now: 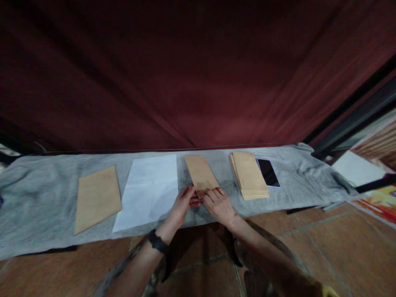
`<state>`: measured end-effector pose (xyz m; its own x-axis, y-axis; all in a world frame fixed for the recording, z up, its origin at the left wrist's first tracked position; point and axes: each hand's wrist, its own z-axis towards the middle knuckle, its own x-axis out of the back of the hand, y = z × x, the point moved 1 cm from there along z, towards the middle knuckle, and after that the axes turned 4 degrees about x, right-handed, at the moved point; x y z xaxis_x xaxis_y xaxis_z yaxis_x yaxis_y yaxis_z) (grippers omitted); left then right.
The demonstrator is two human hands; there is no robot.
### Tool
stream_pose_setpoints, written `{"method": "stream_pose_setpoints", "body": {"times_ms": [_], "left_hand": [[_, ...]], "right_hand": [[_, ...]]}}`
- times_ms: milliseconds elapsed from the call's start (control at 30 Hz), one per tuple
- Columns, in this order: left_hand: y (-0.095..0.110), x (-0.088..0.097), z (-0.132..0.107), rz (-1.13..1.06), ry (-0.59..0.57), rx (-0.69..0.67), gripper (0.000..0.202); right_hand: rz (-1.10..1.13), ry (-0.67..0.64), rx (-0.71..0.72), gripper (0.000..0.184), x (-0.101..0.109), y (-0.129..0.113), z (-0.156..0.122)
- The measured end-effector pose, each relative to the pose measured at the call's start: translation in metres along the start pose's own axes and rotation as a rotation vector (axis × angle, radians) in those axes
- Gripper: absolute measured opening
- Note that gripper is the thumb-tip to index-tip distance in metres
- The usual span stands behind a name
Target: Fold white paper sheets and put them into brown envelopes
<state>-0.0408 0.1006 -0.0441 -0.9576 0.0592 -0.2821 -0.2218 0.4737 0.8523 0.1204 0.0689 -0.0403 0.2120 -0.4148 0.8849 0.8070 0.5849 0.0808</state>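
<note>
A brown paper envelope [201, 171] lies slanted on the grey cloth, its near end between my two hands. My left hand [184, 203] grips the envelope's near left corner, with the fingers curled partly beneath it. My right hand [219, 203] is closed on the near right edge, its fingertips pressed on the paper. The fingers hide some of that near end. Just left of my left hand lies a white sheet of paper [150, 192] with faint fold lines. To the right of my right hand is a small stack of brown envelopes [251, 175].
Another brown envelope [98, 199] lies at the left, touching the white sheet's edge. A dark-screened phone [268, 173] sits beside the stack. Grey cloth [297, 177] covers the narrow table. A dark red curtain [198, 82] hangs behind; tiled floor [315, 243] shows in front.
</note>
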Motion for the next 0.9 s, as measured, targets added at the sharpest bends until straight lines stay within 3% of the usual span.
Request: {"method": "stream_pose_setpoints", "body": {"times_ms": [167, 300, 467, 667, 767, 900], "left_hand": [[-0.006, -0.001, -0.001, 0.034, -0.076, -0.021, 0.050], [-0.011, 0.004, 0.007, 0.223, -0.029, -0.060, 0.039], [-0.013, 0.010, 0.015, 0.558, 0.041, -0.111, 0.043], [-0.002, 0.008, -0.002, 1.200, 0.303, -0.291, 0.051], [-0.002, 0.006, -0.009, 1.411, 0.322, -0.366, 0.042], [-0.010, -0.001, -0.010, 1.496, 0.256, -0.630, 0.041]], "right_hand": [[0.042, -0.023, 0.061, 0.014, -0.011, -0.010, -0.006], [0.121, -0.035, 0.073, 0.014, -0.012, -0.013, -0.005], [0.259, 0.026, -0.194, 0.029, -0.013, -0.003, -0.003], [0.304, -0.129, -0.222, 0.045, -0.023, 0.003, -0.008], [0.286, -0.195, -0.208, 0.048, -0.027, 0.000, -0.012], [0.283, -0.203, -0.186, 0.050, -0.032, 0.000, -0.016]]}}
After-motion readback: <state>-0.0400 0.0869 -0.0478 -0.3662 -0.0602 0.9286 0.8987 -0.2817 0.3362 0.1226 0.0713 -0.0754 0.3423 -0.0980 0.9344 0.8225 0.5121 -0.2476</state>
